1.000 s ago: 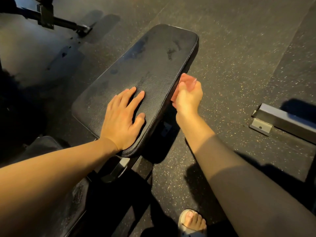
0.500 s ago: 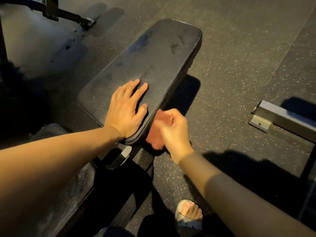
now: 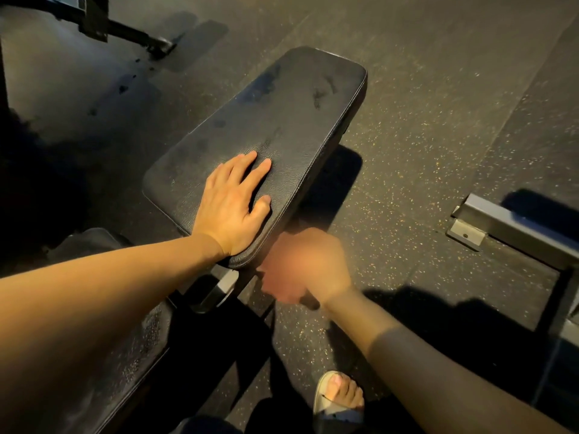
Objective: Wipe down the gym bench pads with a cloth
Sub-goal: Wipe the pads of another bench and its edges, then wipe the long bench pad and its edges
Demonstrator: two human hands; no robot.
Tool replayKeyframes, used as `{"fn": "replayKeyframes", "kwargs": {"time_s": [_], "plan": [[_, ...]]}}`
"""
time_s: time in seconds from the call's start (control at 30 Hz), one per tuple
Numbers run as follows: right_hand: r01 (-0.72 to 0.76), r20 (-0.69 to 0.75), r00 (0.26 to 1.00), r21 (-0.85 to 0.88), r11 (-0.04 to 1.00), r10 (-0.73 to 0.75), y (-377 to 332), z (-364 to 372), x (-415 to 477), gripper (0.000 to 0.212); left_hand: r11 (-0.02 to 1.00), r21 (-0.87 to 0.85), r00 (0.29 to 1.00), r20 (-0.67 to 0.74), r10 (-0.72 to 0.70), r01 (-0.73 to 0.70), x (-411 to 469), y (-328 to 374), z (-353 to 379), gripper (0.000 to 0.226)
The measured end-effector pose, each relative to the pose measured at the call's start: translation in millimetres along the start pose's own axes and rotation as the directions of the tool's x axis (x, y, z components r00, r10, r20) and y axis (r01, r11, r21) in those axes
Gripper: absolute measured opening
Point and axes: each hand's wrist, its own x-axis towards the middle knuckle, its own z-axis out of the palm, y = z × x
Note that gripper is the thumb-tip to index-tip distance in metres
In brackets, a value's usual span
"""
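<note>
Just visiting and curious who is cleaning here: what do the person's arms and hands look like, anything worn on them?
The left arm and left hand are bare: no watch or ring shows. The right arm wears a dark grey, close-fitting sleeve that ends partway down the forearm, leaving the wrist bare. The right hand is too blurred to check for rings.

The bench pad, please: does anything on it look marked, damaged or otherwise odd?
Yes: dark smears blotch the bench pad toward its far end, darker than the dull surface around them, like damp or grime. No tears show.
</note>
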Motion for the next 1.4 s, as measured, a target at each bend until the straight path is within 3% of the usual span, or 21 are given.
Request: {"fn": "replayKeyframes", "kwargs": {"time_s": [0.03, 0.1, 0.23, 0.4, 0.53, 0.67, 0.73, 0.8, 0.9, 1.0, 1.07, 1.23, 1.4], "plan": [[-0.021, -0.095, 0.995, 0.063, 0.998, 0.027, -2.9, -1.8, 6.2, 0.015, 1.000, -0.002, 1.000, -0.002, -0.001, 0.001, 0.2, -0.1, 0.0, 0.064], [-0.025, -0.123, 0.992, 0.130, 0.991, 0.041, -10.1, 4.9, 9.1, 0.015, 1.000, -0.004, 1.000, -0.003, -0.003, 0.003, -0.3, -0.3, 0.7, 0.064], [0.066, 0.096, 0.993, 0.002, 0.998, -0.066, -10.4, 7.5, -3.7, 0.016, 1.000, -0.005, 1.000, -0.003, -0.005, 0.005, -0.5, -0.9, 2.0, 0.064], [-0.014, -0.179, 0.983, 0.109, 0.994, 0.033, -19.5, 1.2, 17.0, 0.014, 1.000, -0.001, 1.000, -0.009, -0.001, 0.001, -0.3, -3.0, 3.7, 0.065], [0.001, -0.141, 0.990, 0.032, 0.999, 0.004, -36.6, 3.1, 0.4, 0.014, 1.000, -0.006, 1.000, 0.013, 0.006, -0.006, 0.1, -4.7, 4.5, 0.067], [0.004, -0.223, 0.975, 0.044, 0.999, 0.006, -76.7, -4.7, -32.5, 0.015, 0.994, -0.093, 0.976, 0.217, -0.030, 0.051, 5.2, -3.1, -15.0, 0.076], [0.007, -0.280, 0.960, 0.049, 0.999, 0.007, -105.6, -5.5, -47.2, 0.015, 0.986, -0.133, 0.941, 0.334, -0.053, 0.103, 11.6, 4.4, -44.5, 0.074], [0.009, -0.286, 0.958, 0.061, 0.998, 0.009, -137.8, -5.9, -65.2, 0.017, 0.942, -0.289, 0.950, 0.301, -0.079, 0.169, 12.0, 18.4, -88.9, 0.053], [0.029, -0.284, 0.959, 0.107, 0.994, 0.003, -193.8, -9.0, -102.3, 0.022, 0.762, -0.597, 0.965, 0.216, -0.148, 0.250, -1.9, 46.9, -167.9, 0.019], [0.062, -0.292, 0.956, 0.159, 0.985, -0.013, -254.4, -13.8, -150.4, 0.027, 0.632, -0.743, 0.970, 0.232, -0.066, 0.221, -21.2, 81.4, -253.5, 0.017], [0.096, -0.283, 0.959, 0.219, 0.971, -0.031, -294.0, -17.1, -186.9, 0.030, 0.593, -0.784, 0.971, 0.238, 0.016, 0.183, -31.1, 103.7, -309.3, 0.030], [0.188, -0.286, 0.952, 0.261, 0.947, -0.110, -374.1, -17.0, -288.1, 0.031, 0.636, -0.769, 0.984, 0.153, 0.091, 0.061, -46.2, 143.5, -417.1, 0.027], [0.292, -0.484, 0.853, 0.136, 0.947, -0.193, -410.7, -13.5, -407.5, 0.035, 0.615, -0.781, 0.942, 0.114, 0.316, -0.112, -76.7, 185.7, -496.8, 0.015]]}}
